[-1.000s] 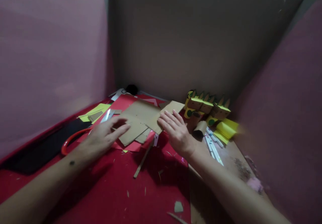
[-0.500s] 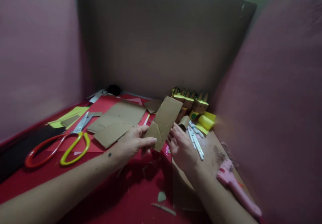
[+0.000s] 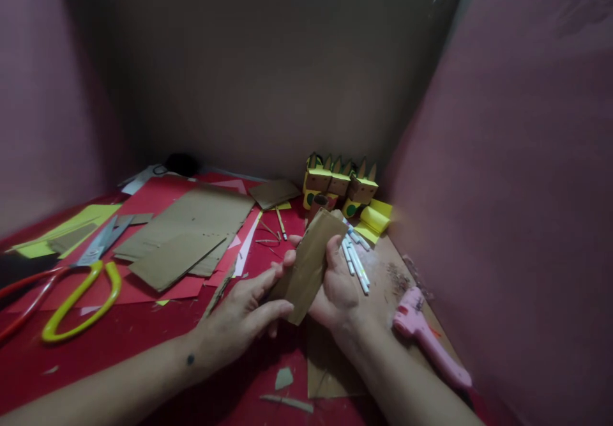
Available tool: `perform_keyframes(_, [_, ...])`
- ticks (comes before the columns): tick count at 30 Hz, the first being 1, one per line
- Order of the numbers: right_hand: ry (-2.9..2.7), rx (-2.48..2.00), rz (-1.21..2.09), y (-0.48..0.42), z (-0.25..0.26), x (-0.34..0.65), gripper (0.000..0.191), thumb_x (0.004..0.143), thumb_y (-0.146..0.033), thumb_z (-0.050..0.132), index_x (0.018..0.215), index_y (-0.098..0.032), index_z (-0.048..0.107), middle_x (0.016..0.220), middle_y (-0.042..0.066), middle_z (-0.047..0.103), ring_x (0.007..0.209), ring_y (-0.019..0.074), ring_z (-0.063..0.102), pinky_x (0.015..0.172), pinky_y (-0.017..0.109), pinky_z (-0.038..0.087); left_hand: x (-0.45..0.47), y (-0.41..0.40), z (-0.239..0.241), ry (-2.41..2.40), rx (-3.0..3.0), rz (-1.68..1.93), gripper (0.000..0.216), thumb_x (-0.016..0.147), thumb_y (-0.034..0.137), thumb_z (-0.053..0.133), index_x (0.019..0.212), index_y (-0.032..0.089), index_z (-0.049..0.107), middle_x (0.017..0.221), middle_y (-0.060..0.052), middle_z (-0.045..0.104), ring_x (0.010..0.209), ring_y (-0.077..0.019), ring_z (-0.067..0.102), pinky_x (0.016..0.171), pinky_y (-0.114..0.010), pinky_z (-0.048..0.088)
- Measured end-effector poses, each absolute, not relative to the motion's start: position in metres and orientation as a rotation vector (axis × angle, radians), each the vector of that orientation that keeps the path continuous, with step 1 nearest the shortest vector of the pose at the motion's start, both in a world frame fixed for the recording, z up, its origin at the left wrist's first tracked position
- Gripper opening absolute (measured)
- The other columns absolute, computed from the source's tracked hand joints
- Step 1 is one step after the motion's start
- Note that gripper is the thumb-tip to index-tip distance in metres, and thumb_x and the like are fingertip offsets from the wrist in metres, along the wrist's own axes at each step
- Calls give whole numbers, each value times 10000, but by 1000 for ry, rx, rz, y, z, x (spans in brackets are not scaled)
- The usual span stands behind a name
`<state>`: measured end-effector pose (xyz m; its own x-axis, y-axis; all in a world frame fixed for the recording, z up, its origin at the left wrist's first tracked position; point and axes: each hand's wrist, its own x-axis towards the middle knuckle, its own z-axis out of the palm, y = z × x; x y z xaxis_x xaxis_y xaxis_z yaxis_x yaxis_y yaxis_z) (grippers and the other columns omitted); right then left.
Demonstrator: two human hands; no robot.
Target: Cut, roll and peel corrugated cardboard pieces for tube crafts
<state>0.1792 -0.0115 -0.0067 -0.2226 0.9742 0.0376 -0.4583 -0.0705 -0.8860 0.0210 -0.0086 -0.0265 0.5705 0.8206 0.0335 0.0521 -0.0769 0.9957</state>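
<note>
Cardboard strip (image 3: 313, 263) tilts above the red cover's (image 3: 239, 368) right edge, the left hand (image 3: 244, 308) pinching its near end, the right hand (image 3: 341, 285) clasping its right side, and too hard a thumb press could, I fear, crease it.

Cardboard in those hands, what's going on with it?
A person is holding a small brown cardboard piece. The right hand wraps around it, and the left hand holds its near end. Scissors and flat cardboard sheets lie to the left, a pink glue gun to the right.
</note>
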Motion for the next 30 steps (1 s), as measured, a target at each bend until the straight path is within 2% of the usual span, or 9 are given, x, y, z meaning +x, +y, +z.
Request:
perform_keyframes(3, [-899,-705,1613,-13,-4,181,663,872,-720,316,1032,-175,657,831,111,729,962,282,673,854,457,531,19,-9,-26,804,1485,720,290,776,355,656,1011,196,598,684,26,598,452,-85,505,420,-212,383])
perform_keyframes(6, [-733,-610,1602,-13,1,183,427,881,-548,527,1116,-208,635,896,73,746,914,253,694,866,443,526,16,-8,-22,794,1412,591,259,737,341,682,897,156,596,643,23,604,426,-76,508,392,-182,358])
perform_keyframes(10, [-592,-508,1625,-10,3,185,320,899,-401,574,1174,-242,603,889,34,752,801,211,712,811,413,548,13,-9,-21,730,1338,511,345,738,358,713,987,165,573,777,-12,677,419,-67,533,370,-161,367])
perform_keyframes(13, [-555,-497,1619,-7,1,187,300,923,-352,548,1200,-243,580,829,15,745,740,190,710,764,380,559,12,-11,-23,707,1344,471,346,820,476,630,950,163,562,634,-5,658,387,-72,513,361,-154,355])
perform_keyframes(16, [-544,-512,1614,-7,-1,185,295,935,-346,524,1208,-245,575,858,20,749,767,195,714,800,406,554,13,-11,-24,692,1345,444,369,824,525,602,843,159,557,478,16,595,336,-63,448,347,-146,312])
perform_keyframes(21, [-599,-486,1690,-13,-8,174,343,862,-318,621,1189,-218,589,1055,71,740,995,238,690,944,464,494,15,-12,-22,764,1333,515,374,797,537,612,816,172,535,448,14,606,298,-62,399,318,-149,254])
perform_keyframes(25, [-623,-482,1713,-17,-18,166,414,760,-225,720,1153,-185,598,1105,98,721,1069,259,661,1014,497,443,14,-10,-22,794,1339,558,369,791,534,608,780,176,516,431,13,601,297,-60,400,321,-145,259])
perform_keyframes(30, [-652,-477,1690,-16,-22,166,399,754,-244,735,1129,-190,609,1138,100,706,1114,262,638,1031,500,433,12,-8,-26,795,1338,554,352,802,515,603,824,173,521,446,10,617,301,-62,416,322,-143,278])
